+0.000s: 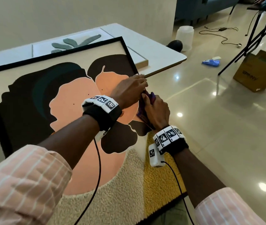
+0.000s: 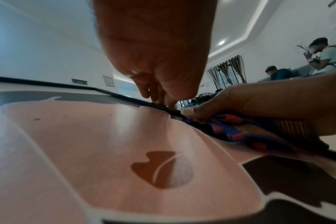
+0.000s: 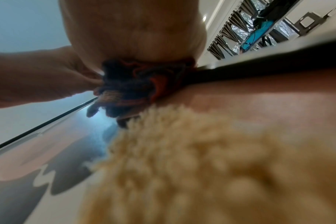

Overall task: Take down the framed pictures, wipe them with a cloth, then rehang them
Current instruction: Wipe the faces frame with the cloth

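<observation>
A large black-framed picture (image 1: 60, 98) with peach and dark shapes and a woolly lower part leans from the white table (image 1: 161, 51) toward me. My left hand (image 1: 132, 88) holds its right edge, fingers curled over the black frame (image 2: 125, 97). Just below, my right hand (image 1: 156, 109) grips a bunched blue-and-red checked cloth (image 1: 142, 111) and presses it on that same edge. The left wrist view shows my left fingers (image 2: 159, 97) on the frame beside the cloth (image 2: 240, 130). In the right wrist view the cloth (image 3: 128, 84) sits under my palm against the frame.
A second picture (image 1: 75, 43) with a green plant lies flat on the table behind. On the glossy floor to the right are a plastic jar (image 1: 185, 36), a cardboard box (image 1: 258, 70), a blue packet (image 1: 211, 62), cables and black stand legs (image 1: 258, 30). Two people (image 2: 324, 54) are across the room.
</observation>
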